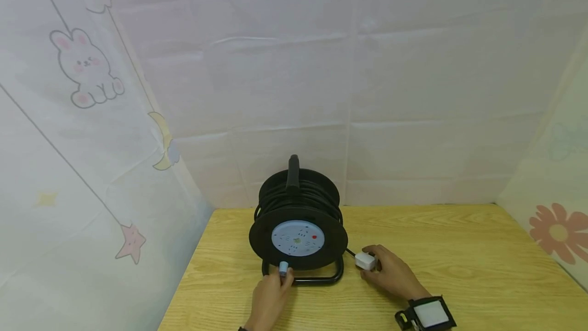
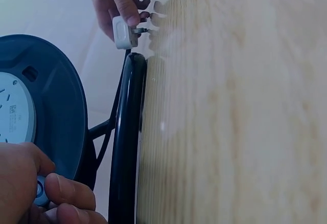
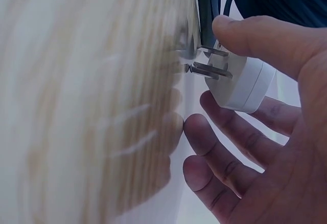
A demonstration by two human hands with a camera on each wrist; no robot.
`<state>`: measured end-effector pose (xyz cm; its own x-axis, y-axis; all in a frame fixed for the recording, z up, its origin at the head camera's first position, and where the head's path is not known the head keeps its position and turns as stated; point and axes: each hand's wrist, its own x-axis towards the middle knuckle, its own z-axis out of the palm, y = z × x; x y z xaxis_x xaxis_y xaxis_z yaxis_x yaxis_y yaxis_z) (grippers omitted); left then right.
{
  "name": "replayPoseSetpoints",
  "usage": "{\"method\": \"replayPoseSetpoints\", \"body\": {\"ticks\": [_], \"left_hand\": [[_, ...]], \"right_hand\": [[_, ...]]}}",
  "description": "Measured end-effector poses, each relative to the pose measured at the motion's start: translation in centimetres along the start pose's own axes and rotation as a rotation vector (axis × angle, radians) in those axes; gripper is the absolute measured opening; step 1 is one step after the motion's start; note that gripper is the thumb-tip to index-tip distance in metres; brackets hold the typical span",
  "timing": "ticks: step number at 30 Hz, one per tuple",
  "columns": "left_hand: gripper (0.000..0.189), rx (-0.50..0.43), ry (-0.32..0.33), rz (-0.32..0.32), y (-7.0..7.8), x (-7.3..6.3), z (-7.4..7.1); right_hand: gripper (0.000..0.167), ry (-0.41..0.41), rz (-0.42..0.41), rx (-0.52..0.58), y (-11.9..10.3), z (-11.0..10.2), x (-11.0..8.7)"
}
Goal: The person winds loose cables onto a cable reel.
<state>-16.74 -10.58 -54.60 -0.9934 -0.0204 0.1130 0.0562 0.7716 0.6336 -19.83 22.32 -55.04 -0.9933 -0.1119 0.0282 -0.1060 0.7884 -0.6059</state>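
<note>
A black cable reel [image 1: 298, 239] stands on the table, its cord wound between two round flanges. Low on its front flange, my left hand [image 1: 270, 295] pinches a light blue knob [image 1: 283, 268] between thumb and fingers. In the left wrist view those fingers partly hide the knob [image 2: 41, 191]. To the right of the reel, my right hand [image 1: 390, 272] holds a white plug [image 1: 365, 261] by its sides. Its metal pins [image 3: 212, 70] point down at the tabletop in the right wrist view. A black cord [image 1: 351, 253] runs from the plug to the reel.
The reel has a pale socket panel [image 1: 297, 238] with a red button, a top handle [image 1: 293, 173] and a black tube stand [image 1: 317, 281]. Behind the wooden table [image 1: 436, 239] hangs a pale cloth backdrop [image 1: 285, 75]. A strapped device [image 1: 429, 313] sits on my right wrist.
</note>
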Motion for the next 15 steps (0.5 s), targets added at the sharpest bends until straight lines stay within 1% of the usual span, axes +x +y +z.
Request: {"method": "replayPoseSetpoints", "body": {"ticks": [15], "left_hand": [[0.038,-0.013,0.014,-0.021,-0.15,0.09,-0.48]], "right_hand": [[0.056,0.009,-0.020,-0.002,-0.14,0.21,-0.05]]}}
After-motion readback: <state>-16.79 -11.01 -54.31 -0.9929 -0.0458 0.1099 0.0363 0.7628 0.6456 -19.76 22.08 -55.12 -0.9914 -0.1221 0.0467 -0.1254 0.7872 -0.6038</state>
